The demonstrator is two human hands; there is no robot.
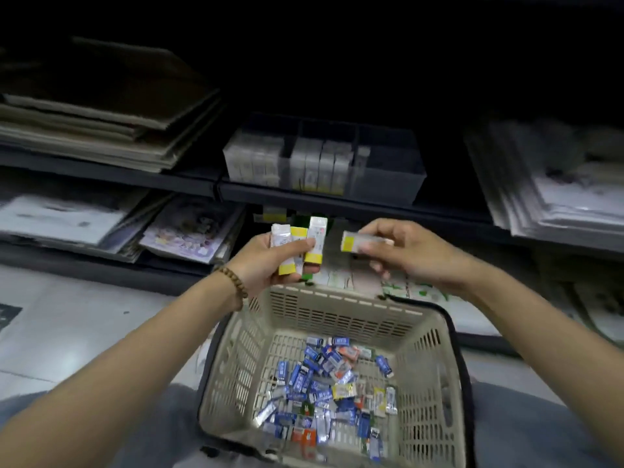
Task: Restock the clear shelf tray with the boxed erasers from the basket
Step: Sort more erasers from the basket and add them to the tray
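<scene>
My left hand grips three white-and-yellow boxed erasers fanned upright above the basket's far rim. Beside them, my right hand pinches one more boxed eraser held sideways. The beige plastic basket sits below between my arms, its floor covered with several loose packets, mostly blue. Higher up on the dark shelf stands the clear shelf tray. Its left and middle compartments hold upright boxed erasers, and its right compartment looks nearly bare.
Stacks of brown board lie on the shelf to the left of the tray. Piles of printed sheets fill the right side. More paper pads sit on the lower shelf, above a pale tiled floor.
</scene>
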